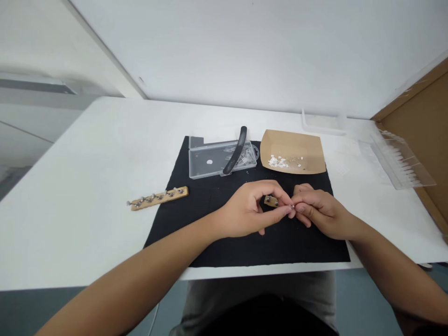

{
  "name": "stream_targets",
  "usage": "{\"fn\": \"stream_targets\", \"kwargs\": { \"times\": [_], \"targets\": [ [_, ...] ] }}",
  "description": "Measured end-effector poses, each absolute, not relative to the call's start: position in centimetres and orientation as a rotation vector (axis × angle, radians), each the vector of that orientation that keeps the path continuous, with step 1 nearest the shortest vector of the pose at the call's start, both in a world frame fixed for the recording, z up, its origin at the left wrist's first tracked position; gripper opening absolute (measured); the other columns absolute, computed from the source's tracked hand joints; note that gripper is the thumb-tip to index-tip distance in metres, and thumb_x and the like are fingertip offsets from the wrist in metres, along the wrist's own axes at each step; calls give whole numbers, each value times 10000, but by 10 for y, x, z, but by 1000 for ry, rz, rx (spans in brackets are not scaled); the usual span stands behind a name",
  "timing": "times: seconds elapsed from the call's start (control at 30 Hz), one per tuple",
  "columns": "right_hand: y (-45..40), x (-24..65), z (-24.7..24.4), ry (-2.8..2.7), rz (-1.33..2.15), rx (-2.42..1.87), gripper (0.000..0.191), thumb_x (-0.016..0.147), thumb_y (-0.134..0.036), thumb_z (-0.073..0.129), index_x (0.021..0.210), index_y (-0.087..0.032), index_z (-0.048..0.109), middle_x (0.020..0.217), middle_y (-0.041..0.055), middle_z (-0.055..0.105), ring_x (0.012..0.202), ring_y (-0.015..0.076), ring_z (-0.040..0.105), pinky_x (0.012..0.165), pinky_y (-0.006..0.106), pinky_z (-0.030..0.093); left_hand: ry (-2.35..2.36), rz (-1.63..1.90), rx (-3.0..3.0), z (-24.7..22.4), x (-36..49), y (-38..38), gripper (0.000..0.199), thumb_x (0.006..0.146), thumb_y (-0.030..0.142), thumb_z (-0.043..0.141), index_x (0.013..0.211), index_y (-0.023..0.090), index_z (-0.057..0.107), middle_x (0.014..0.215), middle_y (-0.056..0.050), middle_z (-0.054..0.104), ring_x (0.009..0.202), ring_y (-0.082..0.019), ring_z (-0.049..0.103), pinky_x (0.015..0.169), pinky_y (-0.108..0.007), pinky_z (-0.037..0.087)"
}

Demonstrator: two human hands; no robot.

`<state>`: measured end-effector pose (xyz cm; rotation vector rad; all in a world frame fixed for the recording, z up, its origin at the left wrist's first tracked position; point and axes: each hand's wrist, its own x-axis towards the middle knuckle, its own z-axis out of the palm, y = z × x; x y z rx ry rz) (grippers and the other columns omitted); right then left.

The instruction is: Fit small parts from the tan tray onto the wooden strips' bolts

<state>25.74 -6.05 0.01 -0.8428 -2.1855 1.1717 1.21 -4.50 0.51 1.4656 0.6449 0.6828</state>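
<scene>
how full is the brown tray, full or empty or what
Nearly empty: the brown tray holds only a small scatter of bits, mostly white, toward its near side, and much of its floor shows bare.

The white surface offers a broad, level way in from the left, interrupted by the studded wooden strip that overlaps the black mat. A low lane runs along the mat's near edge, under the forearms. Beyond the left hand and right hand, the clear plastic case and cardboard tray leave only a narrow gap; a curved black tube crosses the case. The wall bounds the back, the brown panel the right.
</scene>
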Motion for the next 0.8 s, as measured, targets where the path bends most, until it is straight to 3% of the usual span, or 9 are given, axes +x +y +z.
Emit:
{"fn": "stream_targets", "kwargs": {
  "times": [0.37,0.8],
  "targets": [
    [-62,254,1,-2219,972,-890,234,1148,-261,466,1117,-248,698,641,-66,603,743,156,543,896,366,355,708,777,1533,4,13,-46,135,908,241,756,976,125,754,951,-48,674,598,-76,658,384,-133,586],
    [-65,252,-2,-2172,802,-1056,219,1141,-259,474,1072,-259,682,648,-58,620,761,173,573,869,381,368,749,933,1621,0,15,-46,82,935,218,747,964,156,792,907,-37,649,637,-85,660,380,-110,563]
  ]
}}
